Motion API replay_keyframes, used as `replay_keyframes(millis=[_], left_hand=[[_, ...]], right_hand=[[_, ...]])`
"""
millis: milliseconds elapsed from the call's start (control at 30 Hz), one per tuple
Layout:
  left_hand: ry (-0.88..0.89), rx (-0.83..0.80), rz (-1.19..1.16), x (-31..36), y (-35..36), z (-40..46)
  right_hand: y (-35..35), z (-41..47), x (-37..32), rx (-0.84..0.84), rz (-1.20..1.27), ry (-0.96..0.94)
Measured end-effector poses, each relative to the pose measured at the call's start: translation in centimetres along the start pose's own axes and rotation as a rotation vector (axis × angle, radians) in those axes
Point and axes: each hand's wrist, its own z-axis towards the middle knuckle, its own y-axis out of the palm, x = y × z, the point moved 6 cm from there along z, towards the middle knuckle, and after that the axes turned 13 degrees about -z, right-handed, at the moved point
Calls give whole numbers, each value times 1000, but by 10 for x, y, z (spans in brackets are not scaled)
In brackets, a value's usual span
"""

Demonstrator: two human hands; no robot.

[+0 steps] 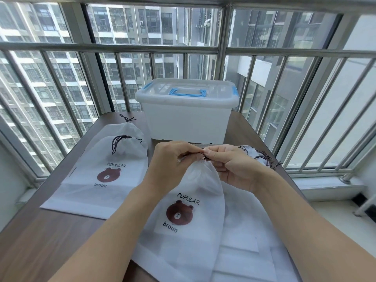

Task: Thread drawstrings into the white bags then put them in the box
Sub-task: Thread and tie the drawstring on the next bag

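Observation:
A white bag (pixel 195 216) printed with a brown bear lies in front of me, its mouth gathered and lifted off the table. My left hand (pixel 173 159) grips the bunched top of this bag. My right hand (pixel 230 161) pinches the dark drawstring (pixel 204 156) at the bag's mouth, fingertips meeting those of my left hand. Two more white bags (pixel 105 180) with dark drawstrings pulled tight lie stacked to the left. The clear box (pixel 187 121), with a blue handle and its lid shut, stands at the far middle of the table.
Loose dark drawstrings (pixel 262 157) lie on white fabric just right of my right hand. More flat white bags (pixel 250 241) lie under and right of the held one. The brown table (pixel 40 241) ends at a metal window railing (pixel 114 47) on the far side.

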Motion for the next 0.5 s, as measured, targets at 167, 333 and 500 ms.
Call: replay_keyframes(millis=[167, 333, 500], left_hand=[[-238, 89, -117, -14, -7, 0], [-363, 68, -36, -31, -15, 0], [-505, 87, -30, -49, -24, -4]], right_hand=[[-9, 5, 1, 33, -12, -60], [-24, 5, -5, 217, -342, -104], [-31, 5, -5, 241, -377, -145]])
